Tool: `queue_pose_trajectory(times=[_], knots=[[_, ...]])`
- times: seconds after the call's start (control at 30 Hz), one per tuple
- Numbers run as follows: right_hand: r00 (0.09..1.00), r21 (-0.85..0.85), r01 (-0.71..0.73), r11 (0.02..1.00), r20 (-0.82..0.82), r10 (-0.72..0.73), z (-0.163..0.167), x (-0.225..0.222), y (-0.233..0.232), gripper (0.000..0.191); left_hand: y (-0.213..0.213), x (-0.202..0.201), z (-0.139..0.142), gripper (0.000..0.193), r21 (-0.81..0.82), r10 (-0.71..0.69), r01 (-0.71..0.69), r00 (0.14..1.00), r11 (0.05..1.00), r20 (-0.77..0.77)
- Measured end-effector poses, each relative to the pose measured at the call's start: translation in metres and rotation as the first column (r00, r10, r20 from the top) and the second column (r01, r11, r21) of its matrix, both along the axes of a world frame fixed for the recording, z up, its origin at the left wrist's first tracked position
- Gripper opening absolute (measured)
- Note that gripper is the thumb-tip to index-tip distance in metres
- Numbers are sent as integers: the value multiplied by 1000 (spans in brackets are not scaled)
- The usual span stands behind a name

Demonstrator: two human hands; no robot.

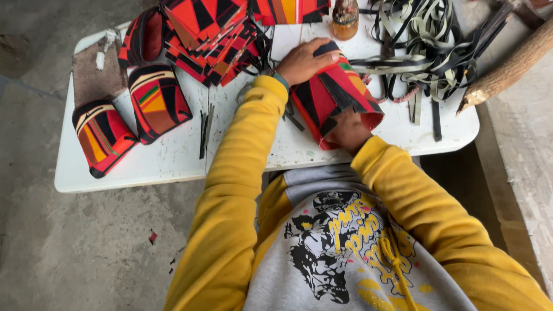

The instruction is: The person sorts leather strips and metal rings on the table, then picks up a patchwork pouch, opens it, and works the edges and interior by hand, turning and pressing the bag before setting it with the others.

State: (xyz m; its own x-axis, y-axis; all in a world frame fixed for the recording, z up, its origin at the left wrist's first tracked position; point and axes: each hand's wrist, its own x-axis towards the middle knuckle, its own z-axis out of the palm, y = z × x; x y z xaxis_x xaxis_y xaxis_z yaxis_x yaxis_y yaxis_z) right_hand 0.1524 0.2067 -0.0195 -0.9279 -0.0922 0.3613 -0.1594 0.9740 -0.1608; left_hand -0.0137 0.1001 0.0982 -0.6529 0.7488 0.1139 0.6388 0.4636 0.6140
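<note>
From my view above, my left hand (305, 60) lies flat with fingers spread over the far end of a red, black and orange patterned fabric sleeve (337, 95), pressing it against the white table (173, 164). My right hand (347, 131) is pushed into the near open end of that same sleeve, knuckles showing at the rim; I cannot tell whether the fingers inside are curled or straight. Both forearms, in yellow sleeves, angle in from below and meet at the piece, which sits near the table's front edge, just right of centre. To the left I see two finished sleeves of the same cloth, one (158, 101) nearer the middle and one (102, 135) by the left edge, lying apart from each other. Behind them sits a stack of cut fabric panels (210, 37) in the same colours. A small amber bottle (345, 18) stands at the back, and a tangle of black and pale straps (429, 46) covers the right part of the tabletop. A brown pad (95, 75) rests at the far left corner. A rough wooden pole (510, 66) leans in from the right. The floor (75, 247) is bare grey concrete.
</note>
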Motion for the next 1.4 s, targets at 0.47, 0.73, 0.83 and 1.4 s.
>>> queue_pose_trajectory(times=[0.47,0.73,0.83,1.4], knots=[[920,224,-144,964,390,47,2,5,0,44,-10,-10,-20,58,80,-18,5,987,997,159],[999,155,45,987,-23,-42,74,123,-5,61,-6,-13,-36,45,54,-38,38,999,998,-17],[1000,126,8,992,2,-8,88,157,-2,64,-6,-15,-38,47,41,-32,33,999,999,-37],[939,185,-101,978,343,32,58,59,-7,43,-7,-19,-21,50,40,-108,104,989,994,104]])
